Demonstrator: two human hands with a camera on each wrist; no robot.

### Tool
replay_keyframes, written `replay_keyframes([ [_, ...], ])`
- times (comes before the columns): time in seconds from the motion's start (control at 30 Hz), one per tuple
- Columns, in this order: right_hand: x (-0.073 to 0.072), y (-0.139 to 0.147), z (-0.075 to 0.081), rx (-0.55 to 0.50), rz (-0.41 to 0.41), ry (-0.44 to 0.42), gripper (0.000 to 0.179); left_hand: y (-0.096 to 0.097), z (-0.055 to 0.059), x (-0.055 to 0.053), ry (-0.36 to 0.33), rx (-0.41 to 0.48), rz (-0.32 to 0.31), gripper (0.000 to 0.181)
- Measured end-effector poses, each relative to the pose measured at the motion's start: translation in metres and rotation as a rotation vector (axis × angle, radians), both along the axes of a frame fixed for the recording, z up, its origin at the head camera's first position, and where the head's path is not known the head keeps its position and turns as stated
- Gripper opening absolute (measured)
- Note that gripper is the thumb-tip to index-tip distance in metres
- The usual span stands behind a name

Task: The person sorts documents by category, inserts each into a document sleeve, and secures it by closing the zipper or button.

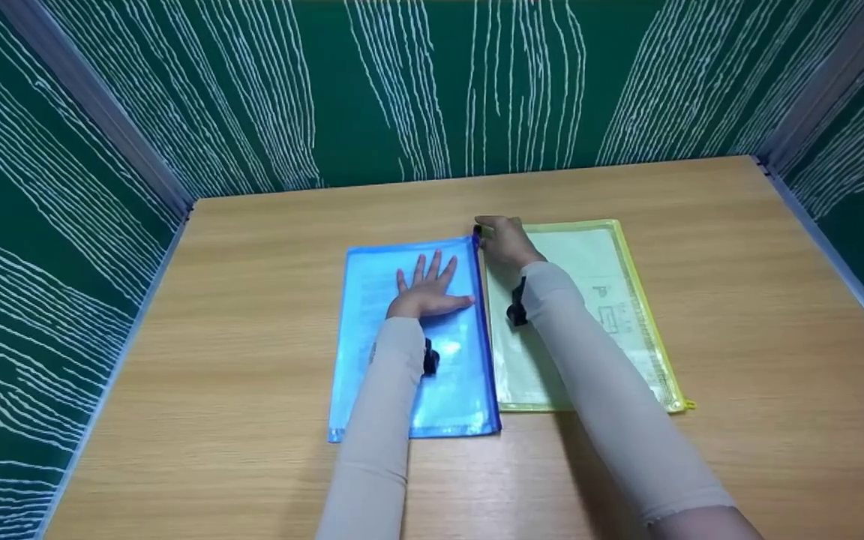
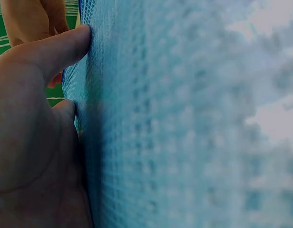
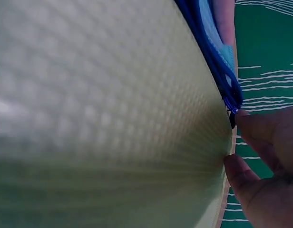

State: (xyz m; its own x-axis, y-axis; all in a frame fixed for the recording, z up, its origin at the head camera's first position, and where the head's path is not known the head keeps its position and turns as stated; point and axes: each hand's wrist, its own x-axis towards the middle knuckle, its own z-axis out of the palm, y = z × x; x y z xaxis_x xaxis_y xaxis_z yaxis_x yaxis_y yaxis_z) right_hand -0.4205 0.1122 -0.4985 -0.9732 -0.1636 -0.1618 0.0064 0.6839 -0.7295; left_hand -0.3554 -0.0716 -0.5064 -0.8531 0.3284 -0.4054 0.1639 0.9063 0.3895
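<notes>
A blue mesh zipper pouch (image 1: 447, 390) lies flat, its dark blue zipper (image 1: 486, 337) along the right edge. My left hand (image 1: 426, 291) rests palm down on it, fingers spread and thumb pointing at the zipper. At the zipper's far end my right hand (image 1: 505, 240) holds the small dark zipper pull (image 3: 233, 120) with its fingertips. The grip is partly hidden in the head view. Under the right hand and forearm lies a yellow mesh zipper pouch (image 1: 552, 247), side by side with the blue one; printed paper shows through it.
Both pouches lie on a wood-grain table (image 1: 252, 315). Green panels (image 1: 447, 90) with white wavy lines stand along its back and sides, joined by grey corner posts (image 1: 102, 105). A yellow zipper tab (image 1: 690, 405) sticks out at the yellow pouch's near right corner.
</notes>
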Motion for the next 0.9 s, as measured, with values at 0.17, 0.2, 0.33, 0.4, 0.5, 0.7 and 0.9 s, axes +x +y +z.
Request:
replay_keyframes([
  [0.17,-0.0009,-0.002,-0.001,0.026,0.011,0.004,0.05,0.002,0.0026,0.0002,0.003,-0.005,-0.009,0.091],
  [0.2,-0.001,-0.0027,-0.0013,0.042,0.02,0.016,0.05,0.0021,0.0031,-0.0001,0.006,-0.005,-0.009,0.091],
  [0.33,-0.0022,-0.0065,-0.0016,0.111,0.053,0.049,0.046,0.0016,0.0033,-0.0014,0.012,-0.002,-0.008,0.092],
  [0.4,-0.0026,-0.0083,-0.0018,0.139,0.065,0.07,0.043,0.001,0.0029,-0.0015,0.01,-0.001,-0.004,0.092],
  [0.5,-0.0022,-0.0094,-0.0019,0.149,0.067,0.104,0.038,0.0007,0.0023,-0.0015,0.009,0.0,0.001,0.092],
  [0.7,-0.0001,-0.0054,-0.0041,0.089,0.009,0.126,0.032,0.0015,0.0015,0.0003,0.013,0.014,0.0,0.091],
  [0.9,-0.002,-0.0004,-0.0058,0.043,-0.018,0.095,0.027,-0.0002,-0.0023,-0.0021,0.003,-0.005,0.015,0.091],
])
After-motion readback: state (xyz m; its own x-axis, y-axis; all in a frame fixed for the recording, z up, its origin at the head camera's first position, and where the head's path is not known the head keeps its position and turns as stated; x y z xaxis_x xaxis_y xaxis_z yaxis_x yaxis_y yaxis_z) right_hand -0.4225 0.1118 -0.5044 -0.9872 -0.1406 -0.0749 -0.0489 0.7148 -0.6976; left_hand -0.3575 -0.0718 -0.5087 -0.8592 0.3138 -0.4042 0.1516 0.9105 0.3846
